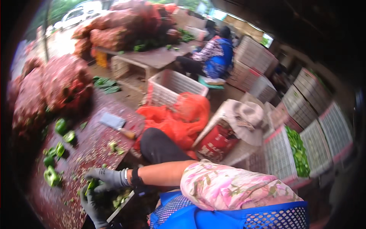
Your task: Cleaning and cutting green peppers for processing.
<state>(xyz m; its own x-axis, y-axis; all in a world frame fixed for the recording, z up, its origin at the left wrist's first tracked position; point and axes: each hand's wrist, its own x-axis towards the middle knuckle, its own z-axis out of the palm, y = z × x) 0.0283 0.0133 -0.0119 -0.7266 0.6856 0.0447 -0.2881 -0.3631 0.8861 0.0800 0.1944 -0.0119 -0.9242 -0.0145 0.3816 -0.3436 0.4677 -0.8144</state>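
Observation:
A green pepper piece [90, 186] is between my two grey-gloved hands at the edge of the dark red table [85, 160]. My right hand [105, 178], below a bracelet and black wristband, has its fingers closed on the pepper from above. My left hand [91, 206] grips it from below, fingers bent around it. Beside them lie cut and whole green peppers [52, 176] and scattered pale seeds. A cleaver [113, 121] with a wooden handle rests farther up the table. Beneath my right wrist, a container [121, 208] holds pepper scraps, partly hidden by my arm.
Red mesh sacks [65, 82] are piled at the left and back. An orange-red net bag [179, 118] lies by my knee, near a white crate [177, 86]. A hat [246, 114] sits on a chair. Crates, one with green peppers [297, 152], stand right. Another person [217, 55] sits behind.

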